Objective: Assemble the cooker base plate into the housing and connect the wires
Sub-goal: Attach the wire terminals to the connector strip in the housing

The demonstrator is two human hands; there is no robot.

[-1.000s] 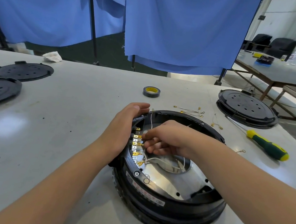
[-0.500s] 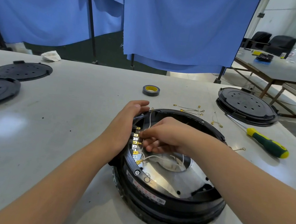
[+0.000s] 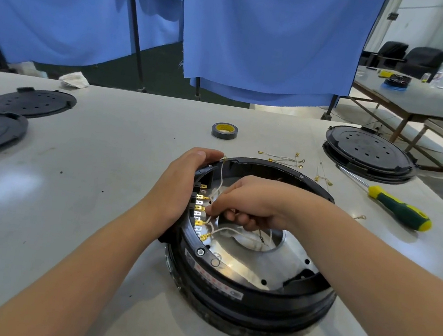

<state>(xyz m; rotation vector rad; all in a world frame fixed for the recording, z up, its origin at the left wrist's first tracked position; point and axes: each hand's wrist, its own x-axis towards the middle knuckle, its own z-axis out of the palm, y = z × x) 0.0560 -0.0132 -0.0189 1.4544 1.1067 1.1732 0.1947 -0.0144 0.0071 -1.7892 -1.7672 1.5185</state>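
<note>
The round black cooker housing (image 3: 251, 298) lies on the table in front of me, its open side up. A shiny metal base plate (image 3: 244, 266) sits inside it. A row of brass terminals (image 3: 199, 210) lines the housing's left inner wall, with thin white wires (image 3: 223, 230) running from them over the plate. My left hand (image 3: 181, 188) grips the housing's left rim from outside. My right hand (image 3: 249, 204) reaches inside and pinches a white wire end at the terminals.
A roll of tape (image 3: 224, 130) lies beyond the housing. Loose wires with brass lugs (image 3: 286, 158) lie at the right, next to a green-and-yellow screwdriver (image 3: 395, 206). A stacked black lid (image 3: 369, 152) sits far right, two black lids (image 3: 30, 101) far left.
My right hand's fingertips have shifted slightly down along the terminal row. My left hand stays on the rim.
</note>
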